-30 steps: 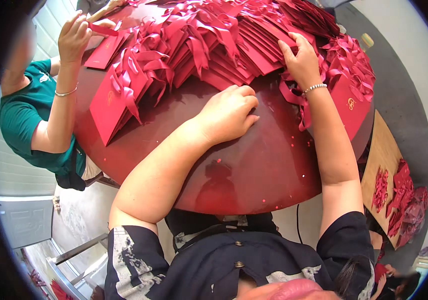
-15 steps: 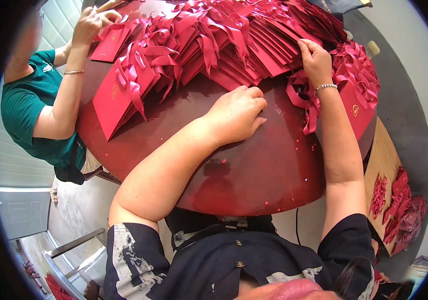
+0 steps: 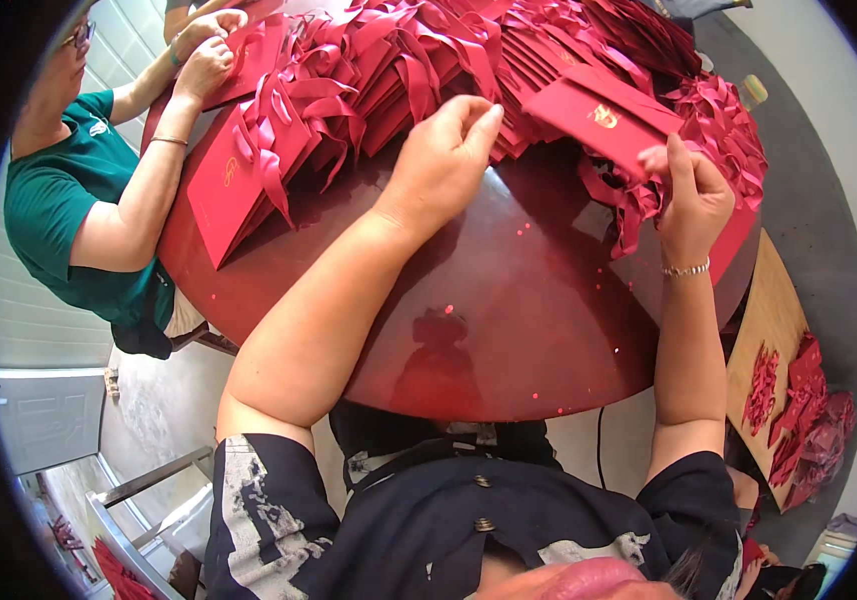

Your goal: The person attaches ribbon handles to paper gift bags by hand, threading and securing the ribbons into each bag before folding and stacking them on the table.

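Note:
My right hand (image 3: 694,195) pinches the near right corner of a flat red gift bag (image 3: 589,112) with a gold emblem, tilted above the table. To its left my left hand (image 3: 441,165) has thumb and fingertips pressed together, in front of the piled bags. Whatever those fingertips hold, if anything, is too small or hidden to name. Red bags (image 3: 389,100) with satin ribbon handles lie overlapped along the far side of the table. Under and beside my right hand is another heap of ribboned bags (image 3: 724,135).
Red specks dot the glossy dark red table (image 3: 509,330). At the far left a person in a green shirt (image 3: 99,205) handles a red bag. A board (image 3: 759,390) with red pieces is low on the right. A metal-framed stand (image 3: 154,480) is at lower left.
My right hand has drawn one bag from the pile toward the right and raised it. My left hand has lifted off the tabletop and moved a little left and farther away.

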`<act>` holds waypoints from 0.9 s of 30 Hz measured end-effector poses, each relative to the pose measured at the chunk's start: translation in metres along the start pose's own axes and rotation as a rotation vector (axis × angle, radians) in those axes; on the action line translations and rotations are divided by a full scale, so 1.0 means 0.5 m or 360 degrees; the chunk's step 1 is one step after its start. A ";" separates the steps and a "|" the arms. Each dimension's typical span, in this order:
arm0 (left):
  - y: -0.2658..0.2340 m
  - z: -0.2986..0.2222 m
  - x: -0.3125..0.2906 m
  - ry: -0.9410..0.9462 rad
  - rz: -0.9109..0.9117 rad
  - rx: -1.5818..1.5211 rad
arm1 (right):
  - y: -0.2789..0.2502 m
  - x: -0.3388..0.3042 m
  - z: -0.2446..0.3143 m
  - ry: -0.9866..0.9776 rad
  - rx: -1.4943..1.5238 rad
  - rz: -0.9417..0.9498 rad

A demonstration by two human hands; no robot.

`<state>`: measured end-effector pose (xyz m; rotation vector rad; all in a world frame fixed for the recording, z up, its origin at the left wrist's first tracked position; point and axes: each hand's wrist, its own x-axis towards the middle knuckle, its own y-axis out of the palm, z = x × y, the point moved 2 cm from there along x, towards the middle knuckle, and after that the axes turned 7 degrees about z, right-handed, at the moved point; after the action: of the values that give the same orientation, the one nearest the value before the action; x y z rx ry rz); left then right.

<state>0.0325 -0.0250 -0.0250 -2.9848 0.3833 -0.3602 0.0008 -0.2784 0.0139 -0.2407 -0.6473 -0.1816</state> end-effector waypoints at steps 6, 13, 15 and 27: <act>0.006 0.021 -0.001 0.0115 -0.0006 0.0037 | 0.022 -0.052 0.036 0.0020 0.0052 0.0372; 0.006 0.006 -0.010 -0.0071 0.0066 0.0331 | 0.034 -0.061 0.055 -0.0220 -0.0226 0.0706; 0.006 0.010 -0.011 -0.0081 0.0140 0.0325 | 0.034 -0.059 0.058 -0.0220 -0.0213 0.0701; -0.002 0.008 -0.008 0.0045 0.0059 0.0364 | 0.029 -0.058 0.048 -0.0150 0.0265 0.0683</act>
<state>0.0299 -0.0225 -0.0294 -2.7490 0.3721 -0.4127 -0.0320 -0.2555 0.0123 -0.2230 -0.6852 0.2964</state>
